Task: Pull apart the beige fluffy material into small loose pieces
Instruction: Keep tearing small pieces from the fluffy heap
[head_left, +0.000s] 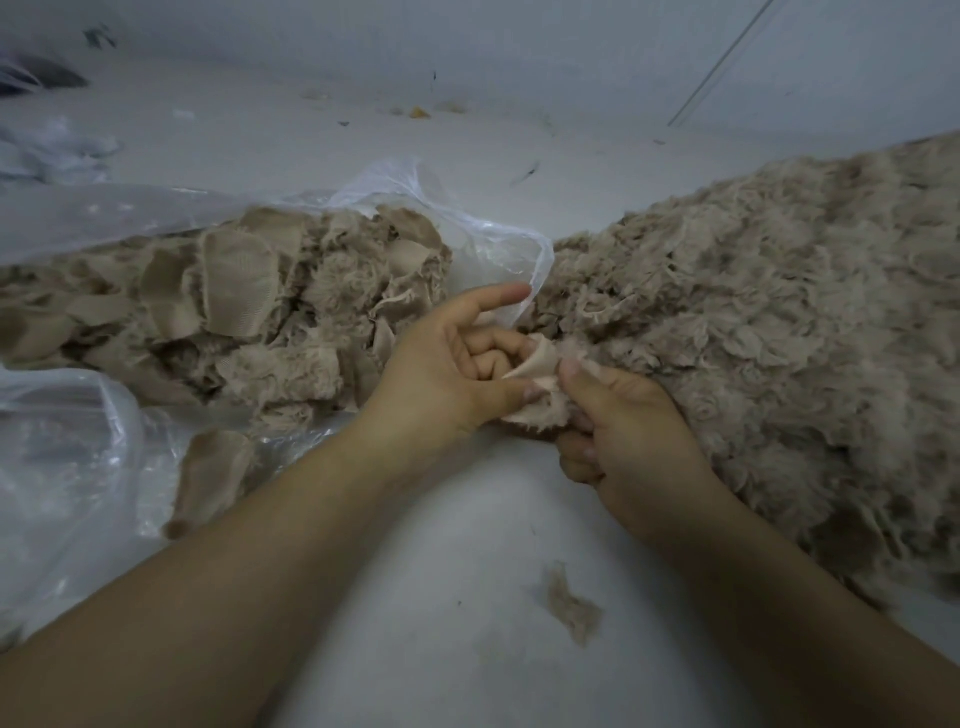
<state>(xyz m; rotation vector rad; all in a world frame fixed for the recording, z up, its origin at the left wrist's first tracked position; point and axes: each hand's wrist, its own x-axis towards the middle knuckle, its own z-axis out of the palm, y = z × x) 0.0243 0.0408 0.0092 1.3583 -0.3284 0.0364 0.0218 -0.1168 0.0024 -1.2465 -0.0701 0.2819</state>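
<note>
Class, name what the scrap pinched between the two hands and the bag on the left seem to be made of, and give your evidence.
Scrap: probably synthetic plush fabric; smooth woven-looking backing, fuzzy beige pile at its torn edge. Left hand and right hand both pinch it. Bag: thin clear plastic film; glossy, creased and see-through.

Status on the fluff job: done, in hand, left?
Done: a large loose heap lies on the right. In hand: left hand and right hand both pinch one small scrap. Left: many backed chunks sit in the open plastic bag. Roughly midway.
</note>
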